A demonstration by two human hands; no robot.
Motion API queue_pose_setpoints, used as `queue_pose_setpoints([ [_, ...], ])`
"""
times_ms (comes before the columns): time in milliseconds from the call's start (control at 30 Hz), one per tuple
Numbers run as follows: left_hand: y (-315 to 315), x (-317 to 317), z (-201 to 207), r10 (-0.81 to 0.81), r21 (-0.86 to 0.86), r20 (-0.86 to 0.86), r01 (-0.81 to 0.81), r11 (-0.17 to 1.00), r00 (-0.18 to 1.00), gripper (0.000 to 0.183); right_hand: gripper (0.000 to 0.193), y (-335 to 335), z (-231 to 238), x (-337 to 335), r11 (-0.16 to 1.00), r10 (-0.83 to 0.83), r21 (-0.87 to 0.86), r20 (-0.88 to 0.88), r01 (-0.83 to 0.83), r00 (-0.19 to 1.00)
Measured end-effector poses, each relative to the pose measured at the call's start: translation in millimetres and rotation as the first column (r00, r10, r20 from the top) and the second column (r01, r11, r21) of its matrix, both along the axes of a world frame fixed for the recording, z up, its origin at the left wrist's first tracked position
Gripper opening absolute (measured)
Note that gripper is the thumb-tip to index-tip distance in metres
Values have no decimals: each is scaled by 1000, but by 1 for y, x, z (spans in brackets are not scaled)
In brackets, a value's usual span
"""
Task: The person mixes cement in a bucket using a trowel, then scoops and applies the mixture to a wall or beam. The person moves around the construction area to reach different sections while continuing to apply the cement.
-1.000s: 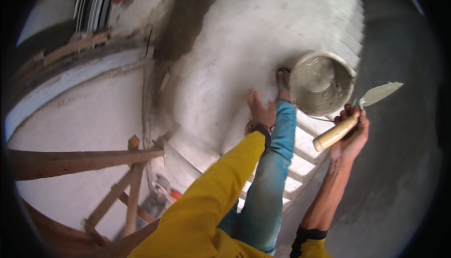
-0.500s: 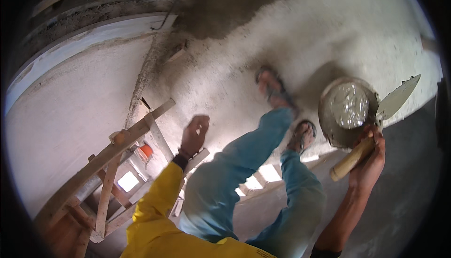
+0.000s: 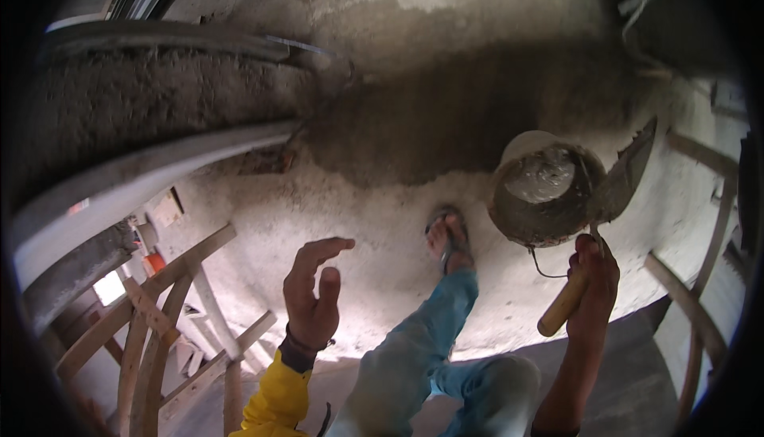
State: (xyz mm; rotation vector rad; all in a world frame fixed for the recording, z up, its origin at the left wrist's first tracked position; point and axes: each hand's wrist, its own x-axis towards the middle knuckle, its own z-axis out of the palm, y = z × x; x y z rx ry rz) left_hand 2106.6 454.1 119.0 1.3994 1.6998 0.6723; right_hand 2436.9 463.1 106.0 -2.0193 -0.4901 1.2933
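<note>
My right hand [image 3: 593,278] is closed around the wooden handle of a trowel [image 3: 629,174], whose broad grey blade points up and away and has wet mortar along its edge. Beside the blade is a round bucket [image 3: 517,226], tilted, with wet grey mix inside. A thin wire handle [image 3: 543,273] curves from the bucket's rim toward my right hand; whether my fingers also hold it is hidden. My left hand [image 3: 312,294] is raised in the air to the left, fingers and thumb apart, holding nothing.
Wooden trestle framing [image 3: 171,310] stands at the left, with more timber posts [image 3: 700,317] at the right. A large dark damp patch [image 3: 469,111] spreads ahead. A rough ledge [image 3: 175,91] runs along the far left. My sandalled foot [image 3: 450,238] is on the pale floor.
My view has shifted forward as I step, so the damp patch and ledge come nearer. The bucket and trowel move along with my right hand. My left hand has risen, its fingers more spread.
</note>
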Motion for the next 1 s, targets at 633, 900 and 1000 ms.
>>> queue_pose_setpoints([
  [633,126,72,-230,440,-438,462,-234,868,770,75,31,359,9,-83,799,582,72,-345,-597,737],
  [900,209,82,-185,298,-342,540,-118,932,787,71,19,438,8,-126,690,673,154,-495,-707,549],
  [1000,204,60,-150,173,-434,349,-5,901,921,60,20,448,-11,-130,641,730,204,-461,-740,505],
])
